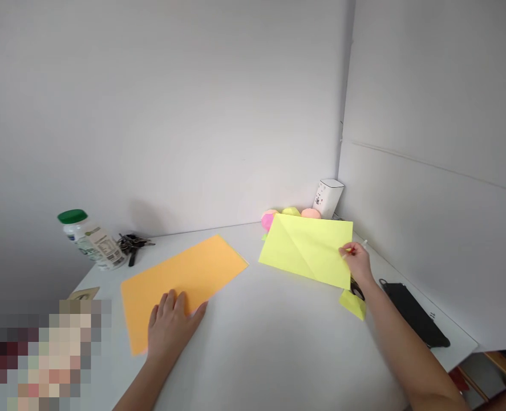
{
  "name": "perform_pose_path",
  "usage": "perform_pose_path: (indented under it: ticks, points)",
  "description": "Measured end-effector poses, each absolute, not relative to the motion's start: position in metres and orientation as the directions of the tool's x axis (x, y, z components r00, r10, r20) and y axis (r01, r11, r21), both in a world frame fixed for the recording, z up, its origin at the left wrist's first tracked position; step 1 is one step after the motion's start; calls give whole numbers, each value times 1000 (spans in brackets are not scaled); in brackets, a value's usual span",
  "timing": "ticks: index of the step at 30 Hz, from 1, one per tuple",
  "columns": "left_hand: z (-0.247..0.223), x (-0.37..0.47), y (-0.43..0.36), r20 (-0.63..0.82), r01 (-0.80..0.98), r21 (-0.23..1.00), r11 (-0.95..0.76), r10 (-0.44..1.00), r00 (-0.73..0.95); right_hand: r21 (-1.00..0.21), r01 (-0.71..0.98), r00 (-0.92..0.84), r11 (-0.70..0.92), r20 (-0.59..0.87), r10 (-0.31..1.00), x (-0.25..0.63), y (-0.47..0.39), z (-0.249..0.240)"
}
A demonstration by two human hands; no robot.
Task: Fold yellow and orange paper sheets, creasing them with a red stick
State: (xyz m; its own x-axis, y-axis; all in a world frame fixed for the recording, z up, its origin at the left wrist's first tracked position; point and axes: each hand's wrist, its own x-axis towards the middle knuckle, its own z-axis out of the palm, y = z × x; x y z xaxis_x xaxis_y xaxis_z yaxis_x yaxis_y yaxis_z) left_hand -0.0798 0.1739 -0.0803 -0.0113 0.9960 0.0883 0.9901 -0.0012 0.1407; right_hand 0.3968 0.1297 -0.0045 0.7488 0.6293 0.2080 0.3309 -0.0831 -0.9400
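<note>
My left hand (171, 328) lies flat with its fingers spread on the lower edge of an orange sheet of paper (188, 265), which rests on the white table. At the right, my right hand (359, 262) pinches the right edge of a yellow sheet of paper (306, 248). A diagonal crease runs across this yellow sheet. Something thin, red and white, perhaps a pen, also shows at my right fingers. Below that hand are a small yellow paper piece (353, 304) and the black handle of scissors (357, 289), partly hidden.
A white bottle with a green lid (92, 240) and a bunch of keys (133, 244) stand at the back left. Pink, yellow and peach paper shapes (268, 220) and a white box (328, 198) are by the wall. A black pouch (415, 313) lies at right. The lower left is pixelated.
</note>
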Motion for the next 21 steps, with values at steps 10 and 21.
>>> perform_pose_path:
  ticks: [10,21]
  points:
    - [-71,-78,169,16,989,148,27,999,-29,-891,361,865,-274,210,456,423,85,-25]
    - [-75,-82,171,83,978,196,-73,995,58,-909,299,915,-292,186,358,408,65,-39]
